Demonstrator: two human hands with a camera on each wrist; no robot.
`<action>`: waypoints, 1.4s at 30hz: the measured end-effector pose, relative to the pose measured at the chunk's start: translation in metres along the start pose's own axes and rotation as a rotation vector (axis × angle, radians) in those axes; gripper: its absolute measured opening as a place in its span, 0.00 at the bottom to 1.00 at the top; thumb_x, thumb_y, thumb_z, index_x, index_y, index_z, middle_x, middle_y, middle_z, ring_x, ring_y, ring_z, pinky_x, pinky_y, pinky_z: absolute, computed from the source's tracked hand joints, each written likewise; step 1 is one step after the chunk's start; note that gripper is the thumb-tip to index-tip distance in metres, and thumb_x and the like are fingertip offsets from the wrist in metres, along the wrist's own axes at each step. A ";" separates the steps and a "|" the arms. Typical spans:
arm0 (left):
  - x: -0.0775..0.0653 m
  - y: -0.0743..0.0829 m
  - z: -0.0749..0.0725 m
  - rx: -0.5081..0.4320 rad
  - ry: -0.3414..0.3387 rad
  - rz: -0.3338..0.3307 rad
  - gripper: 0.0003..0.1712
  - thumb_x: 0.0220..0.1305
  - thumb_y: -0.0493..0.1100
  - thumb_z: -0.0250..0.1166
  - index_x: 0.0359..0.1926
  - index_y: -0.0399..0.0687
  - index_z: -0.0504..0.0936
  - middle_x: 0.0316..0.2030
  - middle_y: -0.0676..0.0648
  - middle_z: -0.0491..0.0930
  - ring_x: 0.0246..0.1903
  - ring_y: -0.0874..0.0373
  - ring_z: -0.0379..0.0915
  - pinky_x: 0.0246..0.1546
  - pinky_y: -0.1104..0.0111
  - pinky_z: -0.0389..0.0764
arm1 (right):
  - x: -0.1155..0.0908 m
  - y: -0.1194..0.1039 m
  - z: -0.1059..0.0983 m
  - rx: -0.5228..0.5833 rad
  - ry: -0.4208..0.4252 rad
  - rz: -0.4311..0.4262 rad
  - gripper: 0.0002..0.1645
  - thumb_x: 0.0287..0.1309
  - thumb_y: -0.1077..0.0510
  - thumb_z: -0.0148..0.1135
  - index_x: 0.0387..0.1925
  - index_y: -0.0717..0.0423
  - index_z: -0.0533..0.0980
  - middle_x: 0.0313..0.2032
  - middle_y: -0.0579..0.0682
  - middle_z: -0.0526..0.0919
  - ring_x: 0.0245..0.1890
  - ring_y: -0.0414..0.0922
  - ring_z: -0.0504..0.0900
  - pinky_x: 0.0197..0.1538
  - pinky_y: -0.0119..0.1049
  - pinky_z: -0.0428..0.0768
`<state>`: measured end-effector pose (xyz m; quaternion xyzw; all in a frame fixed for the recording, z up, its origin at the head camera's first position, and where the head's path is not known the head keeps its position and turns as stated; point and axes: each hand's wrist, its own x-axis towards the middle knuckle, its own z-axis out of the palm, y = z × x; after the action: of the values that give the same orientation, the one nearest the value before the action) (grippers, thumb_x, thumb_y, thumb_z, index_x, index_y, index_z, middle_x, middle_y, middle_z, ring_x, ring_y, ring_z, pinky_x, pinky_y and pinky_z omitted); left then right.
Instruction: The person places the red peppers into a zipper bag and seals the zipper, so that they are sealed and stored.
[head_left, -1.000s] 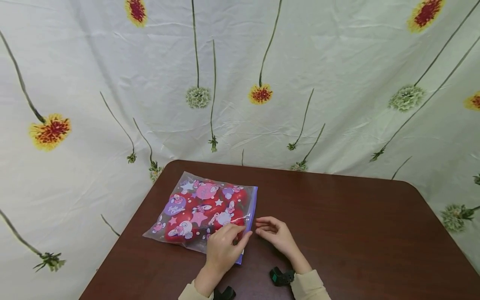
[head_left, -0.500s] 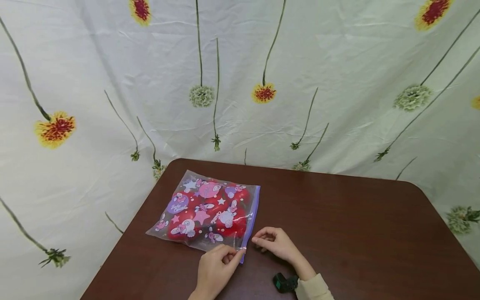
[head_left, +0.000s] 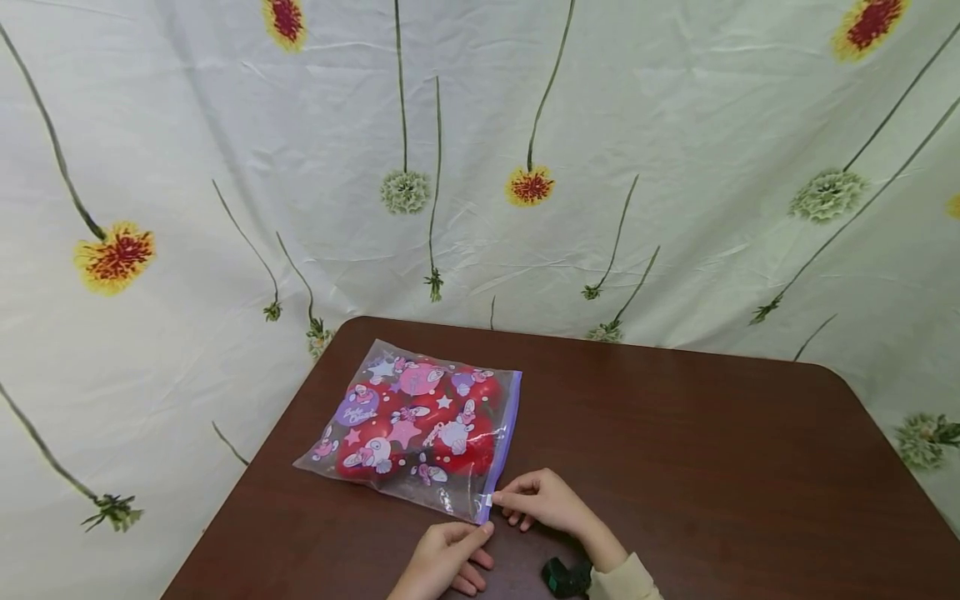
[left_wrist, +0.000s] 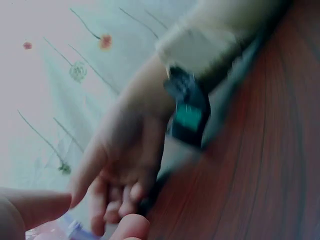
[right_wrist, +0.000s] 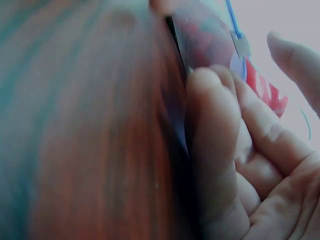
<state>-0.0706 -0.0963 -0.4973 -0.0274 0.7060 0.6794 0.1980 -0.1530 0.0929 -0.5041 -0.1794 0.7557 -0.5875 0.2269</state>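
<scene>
A clear zip bag (head_left: pixel 420 429) printed with stars and cartoon figures lies on the brown table's left half, with red round things inside. Its purple zip edge (head_left: pixel 502 442) faces right; a pale slider (head_left: pixel 488 500) sits near the front corner. My left hand (head_left: pixel 446 558) has its thumb tip at that corner. The left wrist view shows thumb and one fingertip apart, so a grip on the corner is unclear. Beside the slider, my right hand (head_left: pixel 543 504) has loosely bent fingers. The right wrist view shows its thumb apart from the fingers, with the slider (right_wrist: pixel 241 45) beyond them.
The dark brown table (head_left: pixel 697 467) stretches away to the right of the hands. A white flowered cloth (head_left: pixel 465 125) hangs behind its far edge. On my right wrist sits a small black device (head_left: pixel 566 577).
My left hand has drawn down from the zip edge, past the slider, to the bag's front corner. My right hand has come down and left to the slider. The bag has stayed in place.
</scene>
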 end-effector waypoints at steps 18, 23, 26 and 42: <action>0.020 -0.006 0.016 -0.299 0.096 0.115 0.22 0.74 0.45 0.45 0.47 0.25 0.69 0.28 0.47 0.76 0.16 0.62 0.73 0.18 0.70 0.79 | 0.007 0.000 0.018 0.078 0.051 -0.024 0.15 0.59 0.59 0.61 0.30 0.72 0.81 0.18 0.45 0.76 0.15 0.35 0.70 0.19 0.24 0.72; 0.021 -0.006 0.016 -0.289 0.101 0.122 0.19 0.72 0.43 0.47 0.42 0.26 0.71 0.24 0.48 0.75 0.15 0.64 0.72 0.16 0.73 0.76 | 0.006 -0.003 0.025 0.176 0.072 0.031 0.17 0.59 0.59 0.60 0.32 0.75 0.78 0.17 0.44 0.74 0.16 0.34 0.71 0.19 0.24 0.72; 0.020 -0.005 0.015 -0.276 0.102 0.117 0.17 0.72 0.42 0.47 0.39 0.28 0.72 0.22 0.49 0.74 0.14 0.65 0.71 0.15 0.74 0.75 | 0.005 -0.006 0.029 0.188 0.086 0.035 0.18 0.60 0.58 0.59 0.31 0.76 0.77 0.16 0.44 0.72 0.16 0.34 0.71 0.19 0.24 0.71; 0.020 -0.006 0.017 -0.236 0.115 0.089 0.15 0.72 0.41 0.48 0.32 0.34 0.73 0.18 0.51 0.71 0.12 0.65 0.67 0.13 0.77 0.70 | 0.005 -0.006 0.033 0.170 0.179 0.036 0.19 0.62 0.56 0.57 0.30 0.72 0.77 0.15 0.45 0.72 0.16 0.35 0.71 0.20 0.26 0.72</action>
<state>-0.0833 -0.0761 -0.5092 -0.0579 0.6317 0.7633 0.1222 -0.1391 0.0623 -0.5055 -0.0927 0.7236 -0.6589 0.1835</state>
